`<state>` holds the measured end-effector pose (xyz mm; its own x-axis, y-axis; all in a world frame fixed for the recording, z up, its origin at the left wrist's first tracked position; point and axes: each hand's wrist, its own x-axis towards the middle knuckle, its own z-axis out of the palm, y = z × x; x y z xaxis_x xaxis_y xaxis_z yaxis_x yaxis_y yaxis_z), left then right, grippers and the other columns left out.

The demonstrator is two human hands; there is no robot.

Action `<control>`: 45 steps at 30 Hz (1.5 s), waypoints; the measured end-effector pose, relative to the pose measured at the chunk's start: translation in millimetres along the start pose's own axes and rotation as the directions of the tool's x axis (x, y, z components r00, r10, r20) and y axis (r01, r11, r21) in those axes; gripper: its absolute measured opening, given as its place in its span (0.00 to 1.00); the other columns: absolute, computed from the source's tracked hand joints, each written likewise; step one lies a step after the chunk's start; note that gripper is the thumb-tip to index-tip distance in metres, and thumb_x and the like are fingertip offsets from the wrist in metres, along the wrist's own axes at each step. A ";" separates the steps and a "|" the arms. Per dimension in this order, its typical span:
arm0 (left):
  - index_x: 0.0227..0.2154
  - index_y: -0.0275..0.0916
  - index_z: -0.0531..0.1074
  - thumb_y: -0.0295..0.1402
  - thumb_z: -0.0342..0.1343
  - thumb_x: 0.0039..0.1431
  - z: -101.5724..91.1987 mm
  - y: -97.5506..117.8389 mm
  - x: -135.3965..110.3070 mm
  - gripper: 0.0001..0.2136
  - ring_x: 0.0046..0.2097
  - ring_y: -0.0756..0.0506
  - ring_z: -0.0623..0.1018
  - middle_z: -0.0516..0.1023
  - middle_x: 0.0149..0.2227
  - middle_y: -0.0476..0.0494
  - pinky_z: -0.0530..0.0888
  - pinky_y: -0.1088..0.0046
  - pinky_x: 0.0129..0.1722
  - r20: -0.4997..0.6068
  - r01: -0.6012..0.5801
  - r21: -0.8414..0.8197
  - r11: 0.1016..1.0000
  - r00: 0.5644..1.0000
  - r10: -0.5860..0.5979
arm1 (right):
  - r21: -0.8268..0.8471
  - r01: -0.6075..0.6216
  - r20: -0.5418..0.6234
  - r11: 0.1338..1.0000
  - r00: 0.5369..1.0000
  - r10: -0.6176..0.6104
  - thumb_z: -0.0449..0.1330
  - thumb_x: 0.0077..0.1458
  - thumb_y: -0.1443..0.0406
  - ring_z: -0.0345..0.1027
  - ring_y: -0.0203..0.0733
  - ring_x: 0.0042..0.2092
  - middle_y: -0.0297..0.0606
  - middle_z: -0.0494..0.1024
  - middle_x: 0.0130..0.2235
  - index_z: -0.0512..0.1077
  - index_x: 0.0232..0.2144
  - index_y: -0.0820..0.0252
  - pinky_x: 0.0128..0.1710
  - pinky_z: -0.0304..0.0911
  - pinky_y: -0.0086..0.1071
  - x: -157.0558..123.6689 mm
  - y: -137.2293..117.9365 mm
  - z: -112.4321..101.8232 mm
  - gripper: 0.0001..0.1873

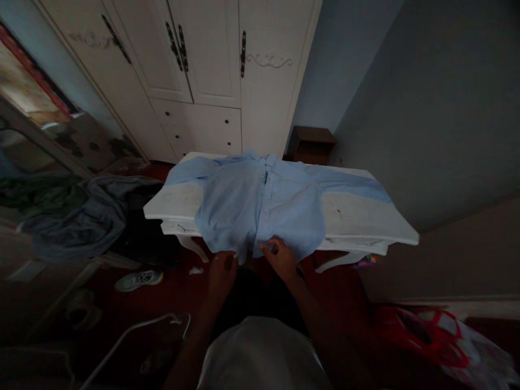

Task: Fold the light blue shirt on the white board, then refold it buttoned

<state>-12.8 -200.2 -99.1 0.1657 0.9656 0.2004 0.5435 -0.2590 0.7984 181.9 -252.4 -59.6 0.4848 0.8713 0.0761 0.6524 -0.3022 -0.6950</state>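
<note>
A light blue button-up shirt [292, 208] lies spread on a white table [182, 201], its sleeves stretched out to both sides and its collar toward the far edge. The lower hem hangs over the near edge. My left hand [223, 271] pinches the hem of the left front panel. On the other panel, my right hand [281, 259] has thumb and fingers closed on the hem near the button strip. The two front panels lie side by side, with a narrow gap at the bottom.
Behind the table stands a white wardrobe [211, 54]; a small brown cabinet [312, 142] is beside it. Clothes [89, 211] are piled at the left. A shoe [140, 280] and a white cable [134, 327] lie on the floor, a red bag [422, 336] at the right.
</note>
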 end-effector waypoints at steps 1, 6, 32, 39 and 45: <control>0.37 0.39 0.74 0.39 0.55 0.55 14.4 7.1 2.2 0.11 0.40 0.43 0.78 0.79 0.38 0.42 0.74 0.65 0.42 0.059 0.016 -0.060 0.998 0.998 -0.012 | -0.075 -0.004 -0.014 0.997 1.000 0.003 0.59 0.55 0.49 0.73 0.43 0.29 0.38 0.78 0.26 0.77 0.37 0.59 0.30 0.61 0.31 2.1 -5.5 2.2 0.20; 0.44 0.38 0.73 0.32 0.53 0.57 67.0 17.2 21.8 0.13 0.41 0.44 0.80 0.80 0.41 0.40 0.74 0.69 0.41 0.120 0.148 -0.099 0.984 0.983 -0.136 | -0.346 -0.081 -0.052 0.935 0.996 0.067 0.56 0.55 0.42 0.76 0.48 0.35 0.44 0.82 0.32 0.80 0.34 0.56 0.32 0.62 0.32 9.5 -21.0 13.9 0.26; 0.45 0.37 0.72 0.41 0.54 0.61 86.2 40.6 30.5 0.15 0.41 0.43 0.80 0.81 0.40 0.38 0.72 0.70 0.40 0.192 0.161 0.167 0.973 0.962 -0.193 | -0.218 0.023 -0.114 0.976 0.992 -0.049 0.50 0.62 0.60 0.74 0.45 0.32 0.47 0.82 0.34 0.78 0.41 0.61 0.35 0.65 0.33 3.2 12.1 23.0 0.19; 0.46 0.39 0.71 0.45 0.55 0.60 88.0 39.2 31.7 0.17 0.42 0.39 0.80 0.80 0.41 0.35 0.70 0.66 0.40 0.216 0.108 0.319 0.942 0.959 -0.183 | 0.015 0.136 -0.141 0.991 0.981 -0.133 0.49 0.62 0.57 0.75 0.45 0.37 0.42 0.82 0.36 0.79 0.38 0.58 0.40 0.67 0.35 -14.4 37.9 -8.4 0.20; 0.51 0.42 0.68 0.39 0.54 0.62 88.9 31.0 24.6 0.16 0.44 0.39 0.78 0.77 0.47 0.36 0.71 0.66 0.39 0.240 0.027 0.346 0.938 0.964 -0.117 | 0.054 0.148 -0.157 0.987 0.978 -0.138 0.51 0.63 0.54 0.72 0.43 0.34 0.40 0.79 0.31 0.79 0.33 0.57 0.39 0.65 0.35 -20.2 42.8 -20.7 0.20</control>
<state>81.3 -186.6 -119.9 0.2935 0.9553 -0.0361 0.7991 -0.2245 0.5577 212.1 -290.9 -76.0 0.4756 0.8330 0.2828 0.6844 -0.1485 -0.7138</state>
